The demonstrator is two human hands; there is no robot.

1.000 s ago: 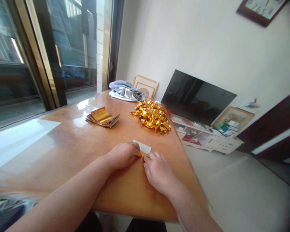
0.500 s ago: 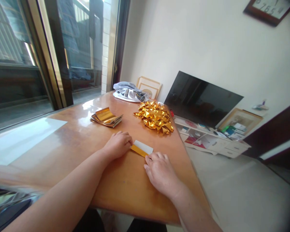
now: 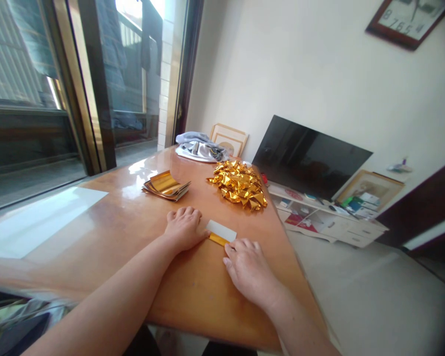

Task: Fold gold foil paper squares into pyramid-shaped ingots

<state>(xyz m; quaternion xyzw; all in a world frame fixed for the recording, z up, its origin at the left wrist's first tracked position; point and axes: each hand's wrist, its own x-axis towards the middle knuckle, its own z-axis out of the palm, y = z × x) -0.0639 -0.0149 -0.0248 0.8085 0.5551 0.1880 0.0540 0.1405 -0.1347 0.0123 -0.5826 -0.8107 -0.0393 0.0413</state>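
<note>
Compared with the frame half a second earlier, the left hand sits slightly further along the table. Its outer edge now meets the left end of the folded foil strip, where that earlier frame showed it just beside the strip. The right hand has shifted a little to the right along the strip's near edge. Less gold shows on the strip than before, only a narrow band along the near side, with a white face beyond it.

The strip lies flat on the table between the two hands, tilted slightly across the view. Neither hand is clenched and no pinch is visible: the left rests palm down with fingers lightly curled, and the right lies palm down with its fingertips touching the strip's near edge.

Beyond the hands, a squared stack of gold foil sheets lies to the left and a heap of crumpled gold foil pieces to the right, both well apart from the strip. A folded grey cloth lies at the far end of the table. A dark flat-screen monitor leans behind a low white cabinet.
</note>
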